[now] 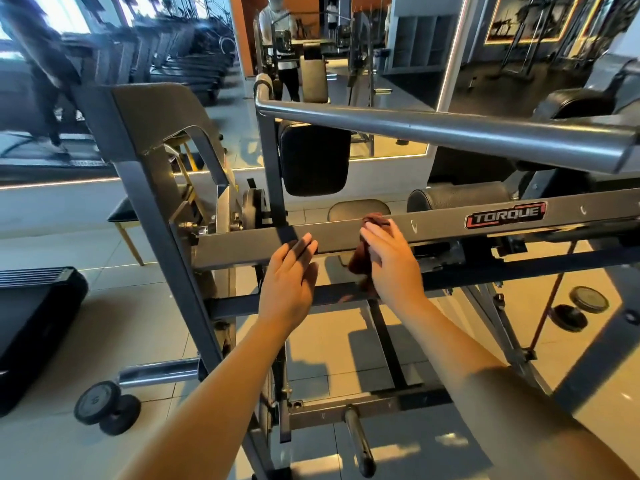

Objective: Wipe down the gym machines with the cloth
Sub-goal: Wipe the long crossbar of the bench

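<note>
Gym: treadmills (pixel 187 67) in row, dumbbell (pixel 107 408) on floor, TORQUE-branded machine (pixel 450 226).

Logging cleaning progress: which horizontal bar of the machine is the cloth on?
The flat grey beam bearing the TORQUE badge, under the right hand's cloth; the round bar runs above, the dark rail below.

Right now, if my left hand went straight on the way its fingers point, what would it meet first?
Probably the grey crossbeam with the Torque badge: the left hand aims straight fingers at its face, fingertips at or just short of it; depth unclear.
</note>
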`<act>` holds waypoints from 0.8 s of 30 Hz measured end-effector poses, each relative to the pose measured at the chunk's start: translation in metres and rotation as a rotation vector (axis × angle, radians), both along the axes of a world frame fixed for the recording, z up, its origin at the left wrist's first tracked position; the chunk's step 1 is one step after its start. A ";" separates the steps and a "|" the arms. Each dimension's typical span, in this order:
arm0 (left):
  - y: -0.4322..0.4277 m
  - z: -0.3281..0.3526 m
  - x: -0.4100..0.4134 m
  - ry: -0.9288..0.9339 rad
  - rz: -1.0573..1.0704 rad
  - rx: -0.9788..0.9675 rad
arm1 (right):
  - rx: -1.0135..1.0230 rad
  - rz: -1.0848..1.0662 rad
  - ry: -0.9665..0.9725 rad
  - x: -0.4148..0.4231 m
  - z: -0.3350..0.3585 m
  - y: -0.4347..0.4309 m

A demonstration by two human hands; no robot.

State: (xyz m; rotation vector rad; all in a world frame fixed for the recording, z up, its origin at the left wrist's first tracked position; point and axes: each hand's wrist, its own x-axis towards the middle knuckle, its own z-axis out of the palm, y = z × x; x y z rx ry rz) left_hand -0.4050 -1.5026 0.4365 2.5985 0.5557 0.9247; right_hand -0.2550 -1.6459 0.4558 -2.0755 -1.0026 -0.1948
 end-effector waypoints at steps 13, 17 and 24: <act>-0.021 -0.001 0.009 -0.058 0.108 -0.011 | -0.067 0.042 -0.055 0.009 0.001 -0.014; -0.034 0.009 0.015 -0.095 0.176 -0.115 | -0.014 -0.138 0.050 0.017 0.010 -0.031; -0.083 0.036 0.079 0.037 -0.139 -0.122 | -0.122 0.086 -0.069 0.049 0.001 -0.045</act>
